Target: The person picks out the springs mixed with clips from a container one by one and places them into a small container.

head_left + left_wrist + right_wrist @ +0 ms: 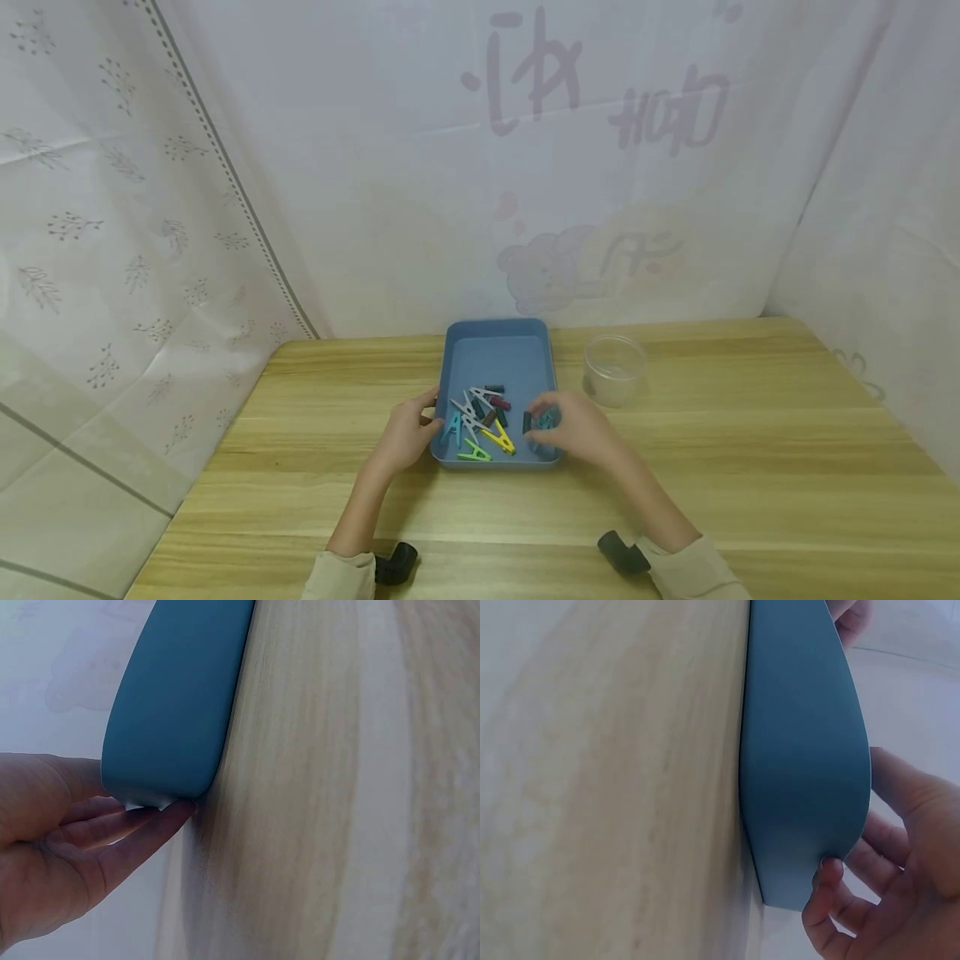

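A blue rectangular tray (pixel 498 358) stands on the table. My left hand (pixel 408 429) grips its left side, thumb over the rim and fingertips on the outer wall, as the left wrist view shows. My right hand (pixel 579 425) reaches over the right rim, its thumb and forefinger pinching a dark spring (pixel 527 422) end to end. Teal pieces (pixel 550 417) show between those fingers, partly hidden. In the tray lie grey clips (pixel 472 421), a blue clip (pixel 454 427), a green clip (pixel 475 452), a yellow clip (pixel 500 438), a red spring (pixel 500 403) and several dark springs.
A clear round plastic tub (pixel 614 371) stands to the right of the tray. The wooden table (pixel 517 533) runs back to a pale printed curtain (pixel 375 208). Black fittings (pixel 397 564) sit at both sleeve cuffs.
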Demonstrator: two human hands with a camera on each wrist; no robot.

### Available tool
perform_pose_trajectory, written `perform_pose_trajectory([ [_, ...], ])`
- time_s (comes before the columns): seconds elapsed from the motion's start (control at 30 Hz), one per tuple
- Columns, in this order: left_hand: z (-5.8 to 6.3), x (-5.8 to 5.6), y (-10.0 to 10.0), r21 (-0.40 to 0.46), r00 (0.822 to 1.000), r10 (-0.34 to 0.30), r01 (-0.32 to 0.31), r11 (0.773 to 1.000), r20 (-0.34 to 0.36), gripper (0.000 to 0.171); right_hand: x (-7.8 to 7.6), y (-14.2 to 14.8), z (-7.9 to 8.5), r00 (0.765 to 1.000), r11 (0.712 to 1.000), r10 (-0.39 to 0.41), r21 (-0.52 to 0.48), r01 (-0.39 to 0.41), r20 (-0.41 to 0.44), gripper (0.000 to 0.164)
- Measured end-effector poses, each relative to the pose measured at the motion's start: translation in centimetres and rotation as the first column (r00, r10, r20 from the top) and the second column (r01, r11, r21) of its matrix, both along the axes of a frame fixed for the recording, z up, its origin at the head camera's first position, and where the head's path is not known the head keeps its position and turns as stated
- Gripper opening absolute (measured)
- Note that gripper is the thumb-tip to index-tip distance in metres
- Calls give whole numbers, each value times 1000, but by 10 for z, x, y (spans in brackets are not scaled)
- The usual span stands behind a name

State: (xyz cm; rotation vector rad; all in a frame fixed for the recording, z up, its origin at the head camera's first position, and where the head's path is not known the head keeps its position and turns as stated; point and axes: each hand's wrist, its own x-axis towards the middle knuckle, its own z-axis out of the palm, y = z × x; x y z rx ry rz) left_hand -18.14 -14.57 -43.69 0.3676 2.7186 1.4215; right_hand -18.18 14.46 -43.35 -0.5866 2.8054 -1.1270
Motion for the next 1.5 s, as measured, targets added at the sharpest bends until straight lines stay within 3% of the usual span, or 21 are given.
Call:
perform_pose_trajectory([
  [0.23,0,1,-1,-1,1000,-6,6,1000,8,56,-3,2,0,1000,1000,8,-30,-9,-19,32],
  [0.53,2,1,-2,-3,1000,-24,24,1000,14,56,-2,3,4,999,993,-22,-113,25,27,35],
  [0.8,2,1,0,-8,1000,-16,16,1000,7,56,-4,8,5,999,986,-4,-165,11,40,37],
  [1.17,4,-1,-4,-12,1000,-11,11,1000,9,57,-9,11,10,1000,975,9,-221,-7,7,38],
  [1.5,11,3,-1,-81,999,-29,31,996,33,57,-8,24,15,998,974,-55,-220,61,34,38],
])
